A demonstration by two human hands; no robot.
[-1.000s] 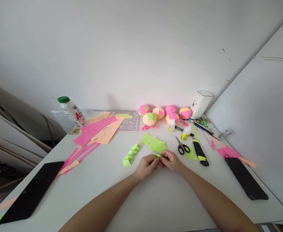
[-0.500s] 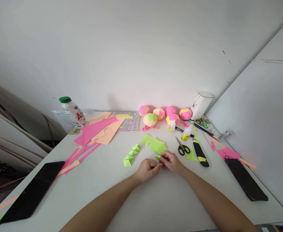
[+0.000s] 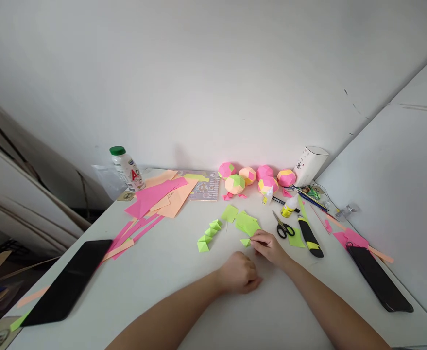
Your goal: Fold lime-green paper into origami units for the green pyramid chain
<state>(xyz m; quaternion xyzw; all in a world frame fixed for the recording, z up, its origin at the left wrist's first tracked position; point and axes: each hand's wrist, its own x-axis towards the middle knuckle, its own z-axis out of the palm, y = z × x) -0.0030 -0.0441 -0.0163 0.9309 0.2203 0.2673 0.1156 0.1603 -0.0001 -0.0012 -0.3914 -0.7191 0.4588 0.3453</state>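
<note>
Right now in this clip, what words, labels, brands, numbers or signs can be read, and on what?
"AD": large letters on the white bottle with the green cap; its smaller print is unreadable.
Too small or blurred to read: the print on the notebook, glue bottles, black marker and white container.

Left hand (image 3: 238, 272): palm hidden; green piece (image 3: 246, 242) partly covered by right hand (image 3: 269, 247); forearms (image 3: 184, 311) cut off below.
</note>
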